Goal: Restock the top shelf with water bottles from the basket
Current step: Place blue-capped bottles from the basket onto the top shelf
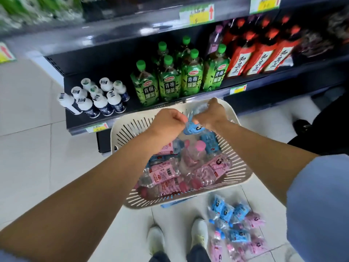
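Observation:
A cream slotted basket (pixel 239 178) stands in front of the shelving, filled with several small water bottles with pink labels (pixel 166 173) and blue labels (pixel 208 141). Both my hands are above its far end. My right hand (pixel 213 114) grips a clear bottle with a blue label (pixel 192 127) by its upper body. My left hand (pixel 168 121) is curled and pinches the same bottle from the left side. The top shelf edge (pixel 132 33) runs across the upper part of the view, blurred.
Green-tea bottles (pixel 170 80), white dairy bottles (pixel 94 99) and red-label bottles (pixel 260 53) fill the lower shelf. Several blue and pink water bottles (pixel 236 229) lie on the tiled floor right of my shoes (pixel 177 239). A dark bag (pixel 324 125) sits at right.

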The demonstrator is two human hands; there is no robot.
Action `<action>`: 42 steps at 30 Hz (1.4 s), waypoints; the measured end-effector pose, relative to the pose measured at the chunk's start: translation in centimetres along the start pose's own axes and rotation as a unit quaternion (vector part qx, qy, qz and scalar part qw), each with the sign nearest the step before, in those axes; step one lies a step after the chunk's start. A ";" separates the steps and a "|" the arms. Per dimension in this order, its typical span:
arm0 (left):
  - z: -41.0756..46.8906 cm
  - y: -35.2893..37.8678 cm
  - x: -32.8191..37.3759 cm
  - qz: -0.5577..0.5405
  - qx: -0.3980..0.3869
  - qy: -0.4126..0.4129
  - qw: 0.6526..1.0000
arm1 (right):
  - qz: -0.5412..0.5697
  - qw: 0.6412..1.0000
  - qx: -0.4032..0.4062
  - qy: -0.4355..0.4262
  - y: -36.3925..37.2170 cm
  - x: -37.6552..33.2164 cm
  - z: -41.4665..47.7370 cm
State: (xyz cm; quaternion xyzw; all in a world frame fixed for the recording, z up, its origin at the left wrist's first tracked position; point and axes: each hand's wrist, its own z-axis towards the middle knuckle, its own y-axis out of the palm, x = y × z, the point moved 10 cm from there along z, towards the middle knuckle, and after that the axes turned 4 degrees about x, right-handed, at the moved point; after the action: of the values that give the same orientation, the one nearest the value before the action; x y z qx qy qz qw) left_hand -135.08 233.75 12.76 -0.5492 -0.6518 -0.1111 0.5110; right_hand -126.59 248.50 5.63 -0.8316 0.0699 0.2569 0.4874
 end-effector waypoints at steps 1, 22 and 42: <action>-0.5 0.0 0.6 0.003 -0.002 -0.005 1.000 | 0.014 1.000 0.005 0.016 -1.2 -0.1 -0.6; -13.0 -16.7 20.0 -0.104 0.101 0.084 0.986 | 0.694 0.684 -0.218 0.050 -17.7 -18.1 -19.2; -19.5 -38.2 35.5 -0.259 0.234 0.314 0.883 | 0.481 0.806 -0.158 -0.305 -32.2 -44.8 -25.7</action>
State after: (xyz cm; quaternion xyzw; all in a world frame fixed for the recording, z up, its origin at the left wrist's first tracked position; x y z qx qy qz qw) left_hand -151.66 227.17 65.51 -0.1615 -0.5834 -0.2499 0.7557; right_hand -143.97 237.28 62.87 -0.6354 0.2672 0.7068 0.1589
